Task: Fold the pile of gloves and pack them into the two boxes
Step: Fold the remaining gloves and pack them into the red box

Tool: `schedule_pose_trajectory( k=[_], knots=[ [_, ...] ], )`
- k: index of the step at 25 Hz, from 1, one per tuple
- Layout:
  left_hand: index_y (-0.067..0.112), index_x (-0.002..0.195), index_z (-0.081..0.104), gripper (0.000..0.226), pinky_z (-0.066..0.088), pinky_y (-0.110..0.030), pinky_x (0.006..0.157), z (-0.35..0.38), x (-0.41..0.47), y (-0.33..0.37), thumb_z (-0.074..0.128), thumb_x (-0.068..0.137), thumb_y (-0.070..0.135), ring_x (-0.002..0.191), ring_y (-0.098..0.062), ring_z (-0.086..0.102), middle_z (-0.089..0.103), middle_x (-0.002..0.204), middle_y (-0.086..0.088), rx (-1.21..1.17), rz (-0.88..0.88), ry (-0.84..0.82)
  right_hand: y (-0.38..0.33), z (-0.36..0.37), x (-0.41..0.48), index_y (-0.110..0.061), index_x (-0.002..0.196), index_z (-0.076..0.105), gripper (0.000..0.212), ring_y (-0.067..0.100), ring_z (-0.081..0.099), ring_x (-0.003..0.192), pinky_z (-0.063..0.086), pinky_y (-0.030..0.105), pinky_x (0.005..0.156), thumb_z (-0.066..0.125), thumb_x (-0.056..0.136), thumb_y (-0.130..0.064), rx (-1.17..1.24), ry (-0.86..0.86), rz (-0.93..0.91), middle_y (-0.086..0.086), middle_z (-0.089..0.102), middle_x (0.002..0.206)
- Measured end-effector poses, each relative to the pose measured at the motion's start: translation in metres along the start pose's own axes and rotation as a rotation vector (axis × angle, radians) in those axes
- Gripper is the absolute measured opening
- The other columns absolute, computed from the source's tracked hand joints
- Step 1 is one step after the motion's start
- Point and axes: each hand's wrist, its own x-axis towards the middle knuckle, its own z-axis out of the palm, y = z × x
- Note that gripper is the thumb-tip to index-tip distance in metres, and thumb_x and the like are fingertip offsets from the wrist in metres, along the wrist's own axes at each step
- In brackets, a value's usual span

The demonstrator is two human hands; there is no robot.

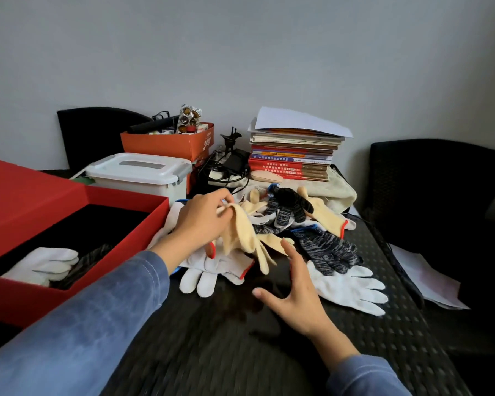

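My left hand (203,221) grips a cream knitted glove (242,232) by its cuff, lifting it off the pile of gloves (292,224); its fingers hang down to the right. My right hand (295,292) hovers with fingers spread just below the hanging glove, holding nothing. The pile holds white gloves (352,287), cream ones and grey-black speckled ones (326,250). A red box (120,232) stands open at the left, with a white glove (49,261) and a dark one inside.
A white lidded plastic container (137,172) sits behind the red box. Behind it stand an orange carton (169,144) of oddments, cables and a stack of books (295,155). Black chairs stand at the right (440,195) and far left. Papers (423,278) lie at the right.
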Motion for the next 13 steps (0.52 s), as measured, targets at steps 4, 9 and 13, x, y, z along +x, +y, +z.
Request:
schedule_pose_trajectory(
  k=[4,9,13],
  knots=[
    [0.030,0.084,0.065,0.008,0.044,-0.031,0.067,-0.008,-0.005,0.024,0.059,0.088,0.026,0.075,-0.016,0.058,0.066,0.085,0.003,-0.078,0.073,-0.377,-0.015,0.002,-0.006,-0.028,0.147,0.018,0.103,-0.005,0.040,0.129,0.034,0.015,0.104,0.078,0.066,-0.052,0.207,-0.049,0.001,-0.015,0.042,0.142],
    [0.020,0.094,0.069,0.032,0.040,-0.031,0.077,-0.017,-0.033,0.013,0.066,0.082,0.050,0.078,-0.014,0.054,0.064,0.079,0.003,-0.320,-0.077,-0.720,-0.019,-0.021,-0.007,-0.006,0.084,0.066,0.043,0.012,0.057,0.066,0.044,0.024,0.056,0.074,0.070,-0.046,0.513,0.004,0.175,0.004,0.066,0.073],
    [0.023,0.074,0.064,0.025,0.036,-0.012,0.057,0.002,-0.068,-0.018,0.070,0.081,0.046,0.061,0.003,0.049,0.052,0.060,0.018,-0.054,-0.165,-0.745,-0.022,-0.032,-0.016,-0.001,0.067,0.059,0.041,0.006,0.038,0.045,0.029,0.018,0.043,0.061,0.087,-0.037,0.308,-0.326,0.343,-0.003,0.047,0.049]
  ],
)
